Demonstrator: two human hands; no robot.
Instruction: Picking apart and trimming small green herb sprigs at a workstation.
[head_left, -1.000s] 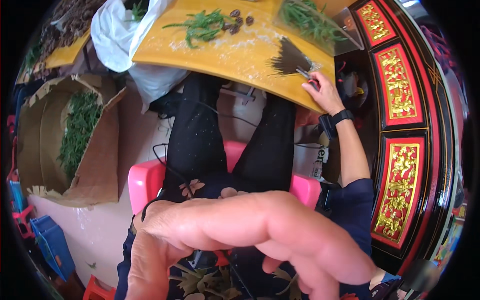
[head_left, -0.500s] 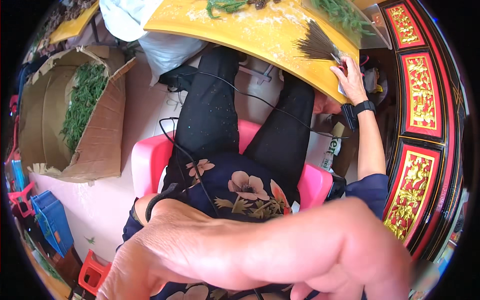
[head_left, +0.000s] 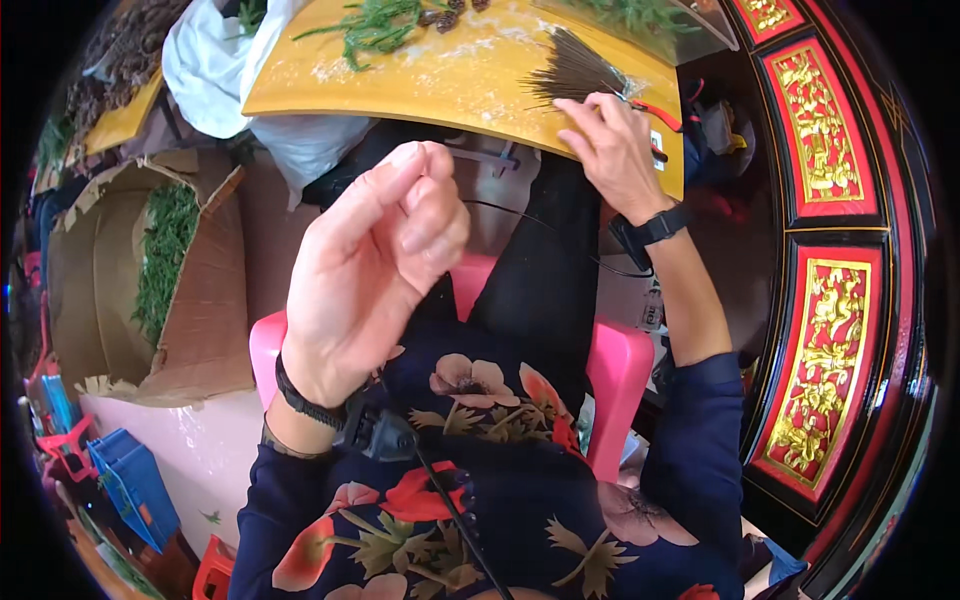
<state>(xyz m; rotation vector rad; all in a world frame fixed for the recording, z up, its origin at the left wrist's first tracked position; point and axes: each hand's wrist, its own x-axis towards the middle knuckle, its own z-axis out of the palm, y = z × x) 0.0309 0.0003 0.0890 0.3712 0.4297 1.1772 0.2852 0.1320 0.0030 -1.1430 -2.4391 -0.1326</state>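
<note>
My left hand (head_left: 375, 235) is raised in front of my lap, palm partly in sight. Its fingers are curled and the thumb tip meets the index finger; nothing shows between them. My right hand (head_left: 612, 145) hovers at the front right of the yellow table, thumb and fingers apart, holding nothing that I can see. Just beyond it lies a fanned bundle of thin brown wire-like sticks (head_left: 577, 75). A red-handled tool (head_left: 658, 115), its kind partly hidden, lies beside the knuckles. Green artificial sprigs (head_left: 375, 28) and small pine cones (head_left: 445, 18) sit at the far left of the tabletop.
The yellow table (head_left: 400, 90) carries whitish flecks and a clear bin (head_left: 690, 38) of greenery. To the left stands a torn cardboard box (head_left: 215, 300) with green sprigs inside. White plastic bags (head_left: 205, 75) hang by the table. Carved red-and-gold panels (head_left: 825, 350) line the right side.
My left hand has drawn back from close before the camera to above my lap. The right hand has shifted away from the red-handled tool, toward the sticks. The view has tilted slightly.
</note>
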